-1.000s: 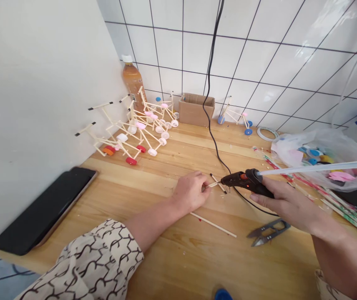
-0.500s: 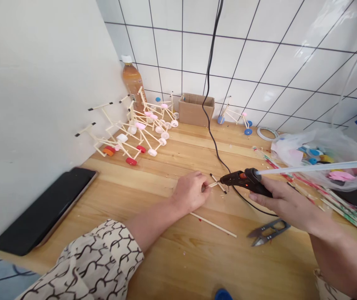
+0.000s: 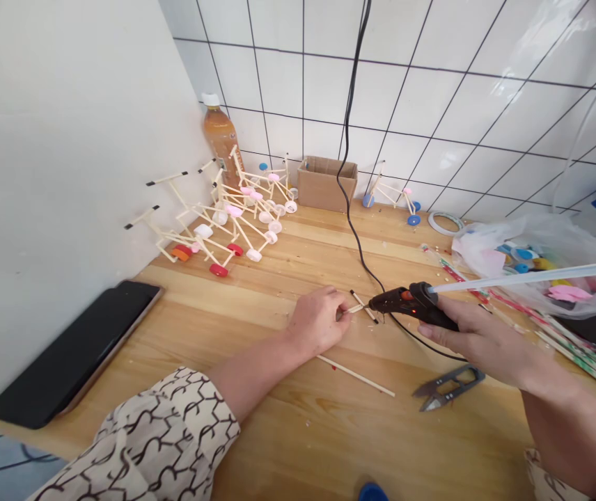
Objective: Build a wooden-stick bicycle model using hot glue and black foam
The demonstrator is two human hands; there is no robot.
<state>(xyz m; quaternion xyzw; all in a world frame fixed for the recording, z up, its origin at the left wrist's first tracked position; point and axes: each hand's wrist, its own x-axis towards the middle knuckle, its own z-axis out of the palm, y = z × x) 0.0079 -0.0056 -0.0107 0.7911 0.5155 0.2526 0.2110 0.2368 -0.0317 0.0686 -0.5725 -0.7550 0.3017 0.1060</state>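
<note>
My left hand rests on the wooden table and pinches a thin wooden stick, which crosses a second short stick with dark tips. My right hand grips a black hot glue gun. Its nozzle points left and sits right at the crossing of the two sticks. A long clear glue rod juts out of the gun's back toward the right.
A loose long stick and small snips lie near my hands. Several stick-and-cap bicycle models stand back left by a bottle and a cardboard box. A dark phone lies left; a bag of caps right.
Almost nothing has changed; the glue gun's nozzle shifted by a hair at the stick crossing, and both hands keep their hold.
</note>
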